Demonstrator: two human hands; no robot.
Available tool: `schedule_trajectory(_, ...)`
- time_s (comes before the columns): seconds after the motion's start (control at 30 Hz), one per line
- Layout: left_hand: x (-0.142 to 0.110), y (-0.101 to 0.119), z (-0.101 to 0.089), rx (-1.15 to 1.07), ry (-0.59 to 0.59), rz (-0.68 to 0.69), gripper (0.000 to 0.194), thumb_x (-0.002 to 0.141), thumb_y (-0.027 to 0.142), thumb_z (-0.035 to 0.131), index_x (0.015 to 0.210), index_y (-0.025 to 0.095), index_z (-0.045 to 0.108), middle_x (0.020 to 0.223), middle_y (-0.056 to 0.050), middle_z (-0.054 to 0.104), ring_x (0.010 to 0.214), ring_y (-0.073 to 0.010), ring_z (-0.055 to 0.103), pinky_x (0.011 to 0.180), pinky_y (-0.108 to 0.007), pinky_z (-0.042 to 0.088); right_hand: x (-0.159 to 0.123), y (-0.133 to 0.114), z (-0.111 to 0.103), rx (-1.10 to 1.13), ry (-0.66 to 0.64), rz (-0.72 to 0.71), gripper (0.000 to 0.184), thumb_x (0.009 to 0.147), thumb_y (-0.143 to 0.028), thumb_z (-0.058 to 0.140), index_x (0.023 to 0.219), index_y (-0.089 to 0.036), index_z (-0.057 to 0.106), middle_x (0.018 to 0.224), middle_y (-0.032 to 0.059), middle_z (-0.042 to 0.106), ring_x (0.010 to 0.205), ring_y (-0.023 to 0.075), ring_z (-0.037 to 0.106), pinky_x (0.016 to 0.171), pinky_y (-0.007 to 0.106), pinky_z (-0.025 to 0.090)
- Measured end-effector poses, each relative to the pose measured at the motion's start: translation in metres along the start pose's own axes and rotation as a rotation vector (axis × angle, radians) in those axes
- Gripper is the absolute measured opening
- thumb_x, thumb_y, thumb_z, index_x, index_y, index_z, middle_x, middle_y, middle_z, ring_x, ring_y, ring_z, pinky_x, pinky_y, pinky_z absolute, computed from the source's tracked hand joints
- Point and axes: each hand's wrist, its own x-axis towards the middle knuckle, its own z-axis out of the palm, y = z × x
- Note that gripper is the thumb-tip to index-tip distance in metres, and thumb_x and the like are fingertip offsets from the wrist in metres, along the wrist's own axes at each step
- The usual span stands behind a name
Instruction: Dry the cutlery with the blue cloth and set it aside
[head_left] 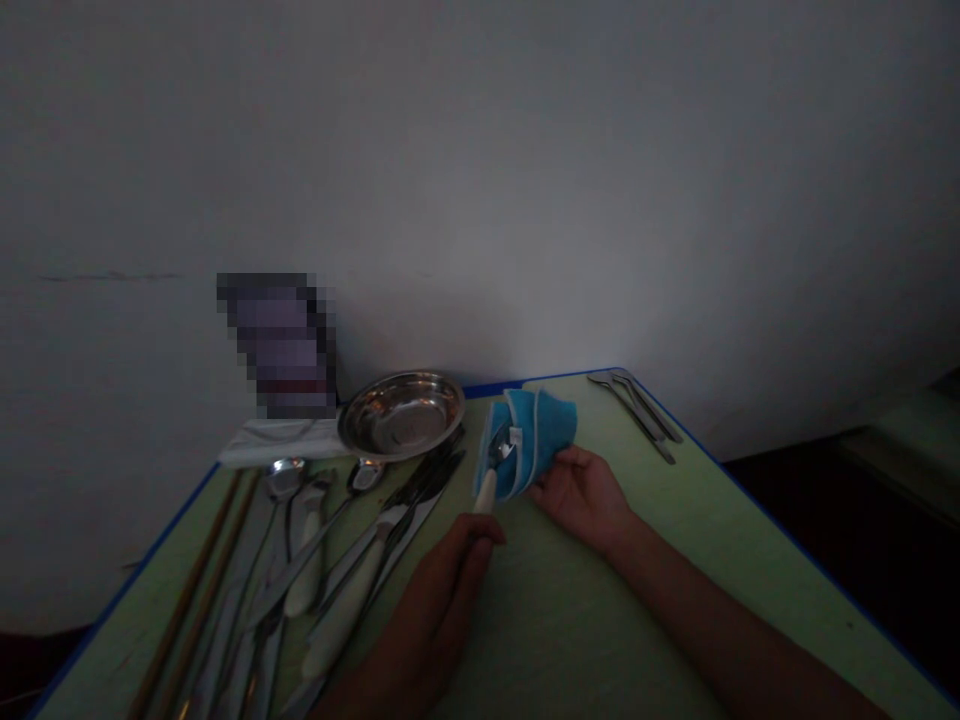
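My left hand (446, 590) is closed around the pale handle of a piece of cutlery (487, 488). Its metal head points away from me and lies against a folded blue cloth (553, 432); whether it is a spoon or a fork is unclear. The cloth has light edging and a small white tag. My right hand (581, 495) grips its lower right edge, with the fingers partly hidden behind it. Both hands are above the green table (600, 620). Left of my left hand lie several utensils, including a white-handled fork (352, 600).
A round steel bowl (405, 418) stands by the wall, beside a pixelated upright object (281, 345). Chopsticks (199, 600) and a ladle-like spoon (285, 478) lie at left. Two metal forks (637, 415) rest near the far right edge.
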Motion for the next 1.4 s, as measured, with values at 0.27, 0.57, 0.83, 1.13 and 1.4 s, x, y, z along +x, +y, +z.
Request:
schedule_trajectory(0.27, -0.0028, -0.001, -0.0005, 0.017, -0.022, -0.009, 0.02, 0.093, 0.033, 0.03, 0.095, 0.024, 0.048, 0.09, -0.001, 0.057, 0.086, -0.0165, 0.053, 0.081, -0.027, 0.041, -0.0008, 0.0, 0.001, 0.014, 0.012, -0.001, 0.019, 0.071, -0.017, 0.04, 0.073, -0.019, 0.058, 0.063, 0.0, 0.067, 0.058, 0.0167, 0.059, 0.072, 0.035, 0.046)
schedule_trajectory(0.57, -0.0016, -0.0016, 0.0003, 0.005, -0.026, -0.016, 0.022, 0.093, 0.036, 0.03, 0.093, 0.024, 0.049, 0.088, -0.002, 0.058, 0.082, -0.0174, 0.053, 0.079, -0.028, 0.042, 0.0002, -0.0004, 0.0023, -0.002, 0.002, -0.085, 0.022, 0.075, -0.024, 0.039, 0.082, -0.021, 0.06, 0.073, 0.0009, 0.07, 0.075, 0.0207, 0.064, 0.071, 0.037, 0.046)
schedule_trajectory(0.83, -0.003, -0.0013, 0.001, 0.001, 0.063, -0.039, 0.023, 0.093, 0.037, 0.03, 0.091, 0.024, 0.049, 0.082, -0.001, 0.056, 0.076, -0.0173, 0.052, 0.075, -0.029, 0.043, -0.0009, -0.0003, 0.0027, -0.041, 0.009, -0.105, 0.019, 0.074, -0.025, 0.04, 0.079, -0.023, 0.059, 0.074, -0.0011, 0.07, 0.073, 0.0197, 0.063, 0.069, 0.036, 0.046)
schedule_trajectory(1.13, -0.003, 0.0009, -0.0008, 0.024, 0.069, -0.01, 0.024, 0.092, 0.036, 0.031, 0.089, 0.023, 0.05, 0.078, -0.001, 0.056, 0.072, -0.0173, 0.053, 0.07, -0.027, 0.043, -0.0017, 0.0022, 0.0047, -0.068, -0.009, -0.087, 0.024, 0.071, -0.022, 0.041, 0.084, -0.021, 0.06, 0.076, 0.0018, 0.07, 0.076, 0.0206, 0.065, 0.069, 0.036, 0.048)
schedule_trajectory(1.4, -0.0042, 0.0012, -0.0023, 0.033, 0.008, 0.02, 0.023, 0.092, 0.035, 0.032, 0.087, 0.024, 0.052, 0.081, 0.0, 0.058, 0.075, -0.0166, 0.054, 0.07, -0.025, 0.042, -0.0002, 0.0072, 0.0045, -0.128, -0.029, -0.077, 0.019, 0.068, -0.019, 0.043, 0.074, -0.018, 0.061, 0.071, 0.003, 0.069, 0.076, 0.0205, 0.064, 0.073, 0.037, 0.05)
